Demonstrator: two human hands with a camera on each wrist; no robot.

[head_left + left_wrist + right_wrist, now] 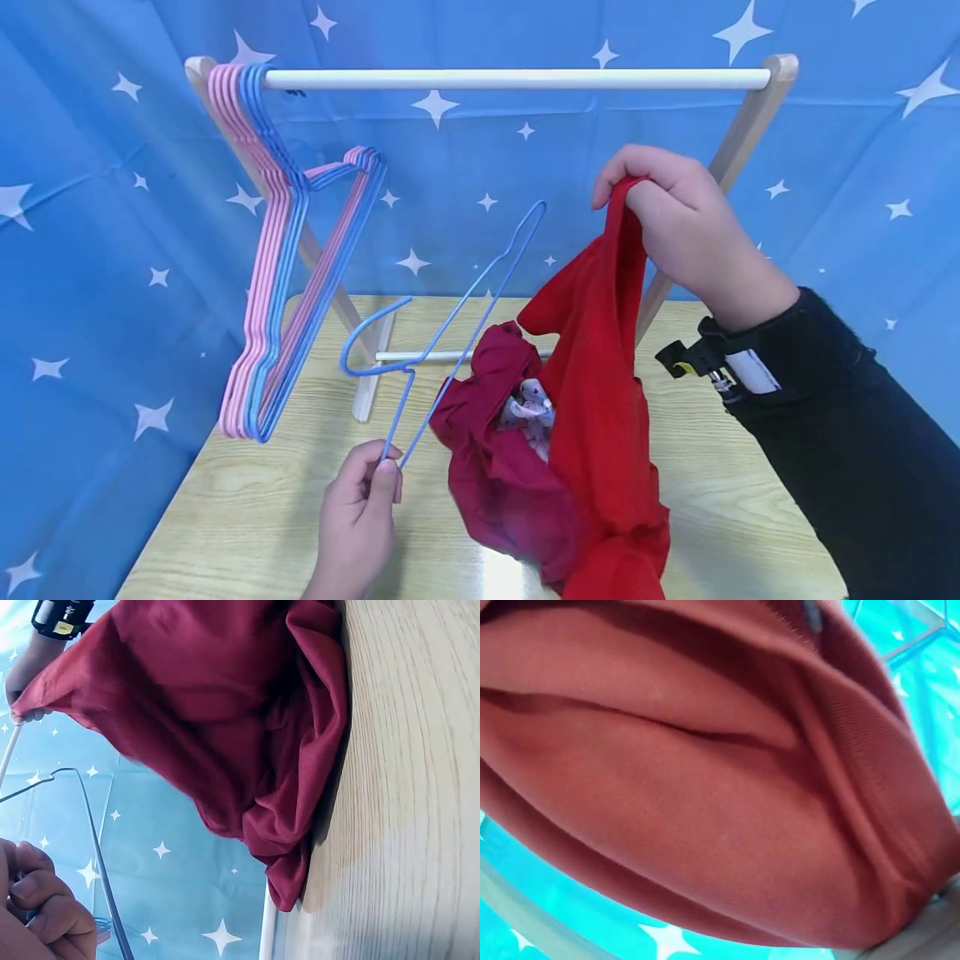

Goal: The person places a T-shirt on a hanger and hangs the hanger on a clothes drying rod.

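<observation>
My left hand (358,510) pinches one end of a blue clothes hanger (491,304) between thumb and fingers, with the hook pointing left. Up at the right, my right hand (678,218) grips the edge of a red garment (600,417), which hangs down in folds toward the table. In the right wrist view the red cloth (682,795) fills most of the picture, with a ribbed band along one side. Beside it in the head view is a bunched dark-red garment (502,467), and a white patterned cloth (531,412) shows between the folds.
A rack with a white rail (517,79) and wooden legs (753,125) stands at the back of the wood-grain table (225,517). Several pink and blue hangers (258,250) hang at the rail's left end. A blue star-printed curtain (75,275) surrounds the table.
</observation>
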